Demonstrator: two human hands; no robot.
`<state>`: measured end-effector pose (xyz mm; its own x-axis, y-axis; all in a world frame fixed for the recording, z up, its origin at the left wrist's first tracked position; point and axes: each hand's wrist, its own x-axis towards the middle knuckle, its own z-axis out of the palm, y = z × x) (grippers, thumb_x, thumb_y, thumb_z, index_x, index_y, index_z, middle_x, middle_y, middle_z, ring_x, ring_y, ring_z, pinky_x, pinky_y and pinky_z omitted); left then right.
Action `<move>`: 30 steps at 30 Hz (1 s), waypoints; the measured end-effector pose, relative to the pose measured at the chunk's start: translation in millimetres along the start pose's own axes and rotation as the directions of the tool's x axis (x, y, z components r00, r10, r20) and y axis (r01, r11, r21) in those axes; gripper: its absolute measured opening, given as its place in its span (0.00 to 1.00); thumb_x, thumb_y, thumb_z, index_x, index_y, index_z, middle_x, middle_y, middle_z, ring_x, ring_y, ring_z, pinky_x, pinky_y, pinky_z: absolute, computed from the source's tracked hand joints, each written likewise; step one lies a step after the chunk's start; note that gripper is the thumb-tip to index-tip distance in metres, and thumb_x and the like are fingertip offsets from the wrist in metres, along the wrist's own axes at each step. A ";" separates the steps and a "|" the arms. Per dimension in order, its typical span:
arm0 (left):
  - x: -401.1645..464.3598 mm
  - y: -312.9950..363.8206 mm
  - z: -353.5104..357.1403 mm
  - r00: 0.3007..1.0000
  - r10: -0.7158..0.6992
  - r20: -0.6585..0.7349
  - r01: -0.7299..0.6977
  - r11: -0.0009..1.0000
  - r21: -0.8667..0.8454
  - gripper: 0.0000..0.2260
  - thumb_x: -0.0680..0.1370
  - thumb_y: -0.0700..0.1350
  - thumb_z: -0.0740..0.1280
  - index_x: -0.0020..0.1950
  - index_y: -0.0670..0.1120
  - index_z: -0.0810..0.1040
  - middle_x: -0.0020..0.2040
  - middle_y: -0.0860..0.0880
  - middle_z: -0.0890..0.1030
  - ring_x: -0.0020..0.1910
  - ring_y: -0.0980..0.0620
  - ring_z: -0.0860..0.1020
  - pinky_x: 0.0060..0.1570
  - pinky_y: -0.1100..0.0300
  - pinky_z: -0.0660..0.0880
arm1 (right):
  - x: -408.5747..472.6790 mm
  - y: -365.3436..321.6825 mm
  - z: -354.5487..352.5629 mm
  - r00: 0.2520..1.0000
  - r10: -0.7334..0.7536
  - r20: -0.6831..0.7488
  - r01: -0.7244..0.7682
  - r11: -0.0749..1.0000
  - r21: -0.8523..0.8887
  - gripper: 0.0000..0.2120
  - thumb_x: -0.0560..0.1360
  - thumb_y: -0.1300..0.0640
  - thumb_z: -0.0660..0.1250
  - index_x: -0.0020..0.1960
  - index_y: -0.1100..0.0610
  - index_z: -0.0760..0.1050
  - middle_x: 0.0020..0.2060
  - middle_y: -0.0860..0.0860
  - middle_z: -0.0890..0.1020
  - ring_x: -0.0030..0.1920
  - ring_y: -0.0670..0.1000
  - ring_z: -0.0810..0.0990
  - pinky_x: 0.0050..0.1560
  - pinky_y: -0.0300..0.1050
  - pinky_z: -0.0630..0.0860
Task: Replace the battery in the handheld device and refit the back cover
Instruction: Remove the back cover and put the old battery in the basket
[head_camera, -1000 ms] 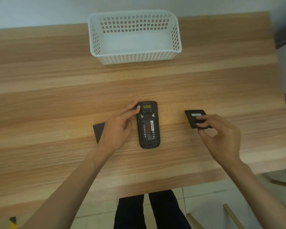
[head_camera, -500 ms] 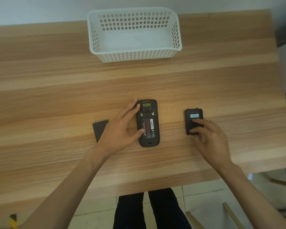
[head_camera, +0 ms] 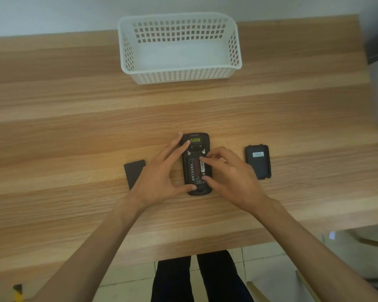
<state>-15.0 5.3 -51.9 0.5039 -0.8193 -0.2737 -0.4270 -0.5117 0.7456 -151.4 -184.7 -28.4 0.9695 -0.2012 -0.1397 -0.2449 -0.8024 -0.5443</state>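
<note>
The black handheld device (head_camera: 195, 139) lies face down at the middle of the table, its back open. A battery (head_camera: 194, 171) with a red label sits in its compartment. My left hand (head_camera: 157, 179) spans the device's left side, fingers at its top corner and thumb at its bottom end. My right hand (head_camera: 229, 177) comes from the right, with fingertips on the battery's upper edge and the thumb on its lower right. The black back cover (head_camera: 259, 164) lies flat on the table to the right, apart from both hands.
A flat black rectangular piece (head_camera: 133, 173) lies left of the device, partly hidden by my left hand. A white perforated basket (head_camera: 179, 73) stands at the table's far side. The wooden table (head_camera: 74, 127) ends near my legs at the front edge.
My right hand let go of the back cover, which now lies flat on the table, and moved left onto the battery. My left thumb slid down to the device's bottom end.
</note>
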 end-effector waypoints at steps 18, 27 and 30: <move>-0.9 -2.2 -0.5 0.999 0.012 0.031 -0.013 0.999 0.031 0.56 0.65 0.67 0.79 0.85 0.59 0.52 0.85 0.62 0.43 0.84 0.58 0.51 0.66 0.45 0.78 | 6.1 8.6 -2.2 0.970 -0.204 0.134 0.224 0.962 -0.155 0.33 0.69 0.51 0.80 0.70 0.61 0.75 0.64 0.56 0.77 0.58 0.54 0.80 0.39 0.52 0.85; -0.9 -2.9 -0.5 1.000 0.013 0.018 -0.013 1.000 0.024 0.55 0.65 0.65 0.80 0.84 0.59 0.54 0.86 0.62 0.46 0.84 0.59 0.53 0.66 0.51 0.76 | 4.3 12.1 1.7 0.953 -0.277 0.120 0.297 0.932 -0.209 0.27 0.70 0.50 0.77 0.63 0.65 0.79 0.57 0.61 0.81 0.51 0.58 0.85 0.34 0.53 0.85; -0.6 -2.9 0.8 1.000 0.007 0.003 -0.007 1.000 0.002 0.53 0.65 0.66 0.80 0.84 0.59 0.55 0.85 0.64 0.47 0.83 0.63 0.52 0.65 0.55 0.73 | 5.7 10.8 -0.5 0.959 -0.271 0.079 0.281 0.945 -0.170 0.26 0.71 0.48 0.74 0.62 0.64 0.81 0.56 0.60 0.83 0.47 0.57 0.86 0.35 0.51 0.85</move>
<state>-14.6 7.1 -54.4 0.4986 -0.8236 -0.2704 -0.4323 -0.5066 0.7460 -148.6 -194.8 -34.6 0.9963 0.0688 -0.0518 0.0414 -0.9098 -0.4129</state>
